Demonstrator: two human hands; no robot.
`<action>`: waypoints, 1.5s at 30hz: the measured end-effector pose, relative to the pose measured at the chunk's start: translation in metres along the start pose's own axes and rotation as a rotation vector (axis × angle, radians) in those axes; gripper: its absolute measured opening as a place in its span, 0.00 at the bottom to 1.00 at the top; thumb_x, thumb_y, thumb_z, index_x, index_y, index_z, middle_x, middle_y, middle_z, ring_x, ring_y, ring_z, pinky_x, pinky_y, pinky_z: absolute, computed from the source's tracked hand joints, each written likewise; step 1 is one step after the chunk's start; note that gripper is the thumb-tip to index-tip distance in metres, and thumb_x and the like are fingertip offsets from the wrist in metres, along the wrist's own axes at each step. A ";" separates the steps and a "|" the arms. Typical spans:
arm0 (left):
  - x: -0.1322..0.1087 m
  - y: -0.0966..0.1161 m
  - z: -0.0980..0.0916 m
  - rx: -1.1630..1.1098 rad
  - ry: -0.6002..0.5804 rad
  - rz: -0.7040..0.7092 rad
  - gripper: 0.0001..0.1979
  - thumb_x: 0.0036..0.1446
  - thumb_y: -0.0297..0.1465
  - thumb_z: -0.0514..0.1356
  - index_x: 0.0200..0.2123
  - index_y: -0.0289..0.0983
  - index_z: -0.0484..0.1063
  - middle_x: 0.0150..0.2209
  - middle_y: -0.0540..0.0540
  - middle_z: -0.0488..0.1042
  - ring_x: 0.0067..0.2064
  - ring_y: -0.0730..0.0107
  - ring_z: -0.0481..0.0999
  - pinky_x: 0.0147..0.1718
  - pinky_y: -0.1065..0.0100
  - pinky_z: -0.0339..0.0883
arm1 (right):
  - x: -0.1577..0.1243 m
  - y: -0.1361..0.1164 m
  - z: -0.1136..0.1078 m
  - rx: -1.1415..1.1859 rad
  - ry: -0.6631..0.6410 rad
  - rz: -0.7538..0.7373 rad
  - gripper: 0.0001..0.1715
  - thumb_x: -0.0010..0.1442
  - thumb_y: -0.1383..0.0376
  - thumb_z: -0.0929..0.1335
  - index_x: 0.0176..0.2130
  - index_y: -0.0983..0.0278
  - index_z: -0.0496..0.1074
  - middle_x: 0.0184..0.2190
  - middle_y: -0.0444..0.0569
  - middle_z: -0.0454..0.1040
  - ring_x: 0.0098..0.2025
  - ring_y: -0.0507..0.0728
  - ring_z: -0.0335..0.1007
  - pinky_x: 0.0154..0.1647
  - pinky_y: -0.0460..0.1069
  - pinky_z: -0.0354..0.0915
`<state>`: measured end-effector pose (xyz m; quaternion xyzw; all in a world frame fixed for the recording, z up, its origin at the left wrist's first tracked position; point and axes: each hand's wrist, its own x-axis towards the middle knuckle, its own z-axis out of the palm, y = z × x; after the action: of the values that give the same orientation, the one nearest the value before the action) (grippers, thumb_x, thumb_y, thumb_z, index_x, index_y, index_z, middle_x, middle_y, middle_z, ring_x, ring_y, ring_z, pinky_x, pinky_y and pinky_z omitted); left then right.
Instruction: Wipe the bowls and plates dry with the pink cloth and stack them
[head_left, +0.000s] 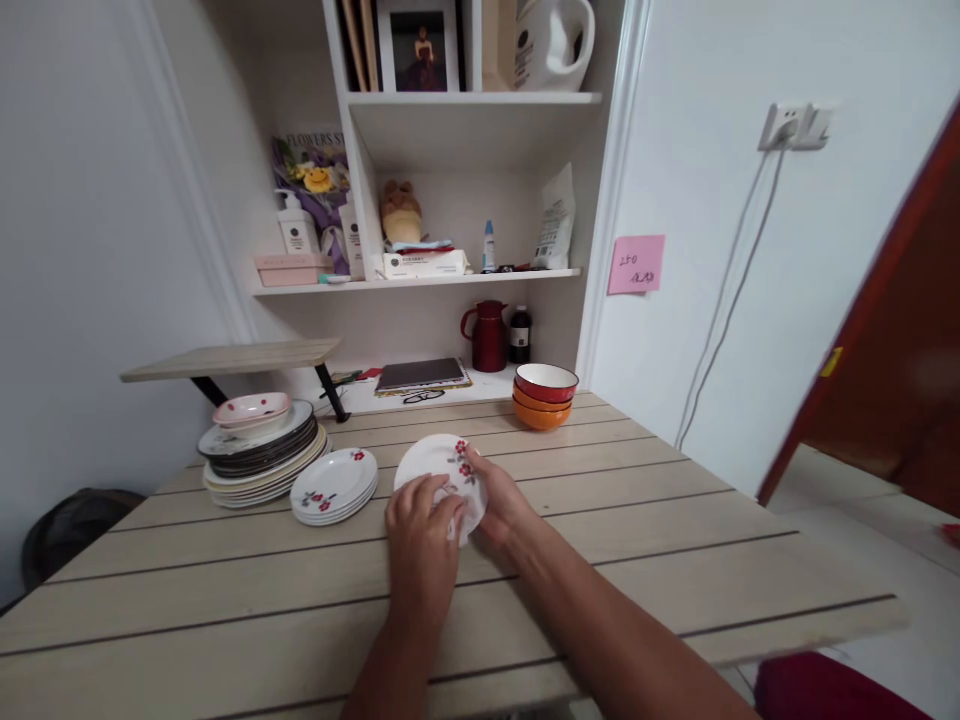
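Note:
A small white plate (420,458) with red flowers is held above the table, tilted. My right hand (501,502) grips it by its right edge, thumb over the rim. My left hand (424,515) is closed over the plate's lower front, fingers bent around a crumpled white wipe (453,527) pressed against the surface. The wipe is mostly covered by the fingers. To the left stands a stack of matching small flowered plates (337,482).
A taller stack of mixed plates (259,455), topped by a pink-rimmed bowl (251,408), stands at the left by a small raised shelf (232,358). Stacked red and orange bowls (545,398) sit at the back right. Glasses (424,397), a laptop (420,374) and a red jug (489,337) are behind.

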<state>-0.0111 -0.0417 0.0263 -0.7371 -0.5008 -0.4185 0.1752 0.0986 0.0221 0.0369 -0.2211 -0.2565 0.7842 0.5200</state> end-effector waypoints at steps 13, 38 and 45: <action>0.003 -0.019 -0.004 0.090 0.043 -0.340 0.08 0.62 0.32 0.59 0.41 0.42 0.78 0.52 0.41 0.73 0.54 0.51 0.69 0.49 0.50 0.63 | -0.009 0.011 0.016 0.013 0.102 0.053 0.12 0.67 0.64 0.65 0.38 0.70 0.74 0.28 0.52 0.81 0.27 0.55 0.77 0.35 0.49 0.71; -0.005 -0.010 0.002 0.032 -0.046 -0.237 0.16 0.57 0.25 0.59 0.50 0.37 0.74 0.50 0.38 0.68 0.51 0.52 0.70 0.50 0.51 0.68 | -0.005 0.001 0.009 0.079 0.111 -0.006 0.14 0.66 0.59 0.66 0.40 0.68 0.74 0.29 0.51 0.81 0.29 0.57 0.78 0.36 0.50 0.72; 0.025 0.002 -0.010 0.183 -0.260 0.017 0.19 0.58 0.19 0.55 0.48 0.42 0.76 0.49 0.42 0.76 0.50 0.53 0.71 0.45 0.54 0.65 | -0.003 0.011 0.009 0.082 0.088 0.072 0.16 0.64 0.57 0.67 0.37 0.69 0.74 0.30 0.53 0.81 0.29 0.57 0.77 0.36 0.50 0.71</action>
<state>-0.0095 -0.0346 0.0525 -0.7702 -0.5490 -0.2709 0.1790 0.0866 0.0143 0.0369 -0.2431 -0.1931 0.8017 0.5107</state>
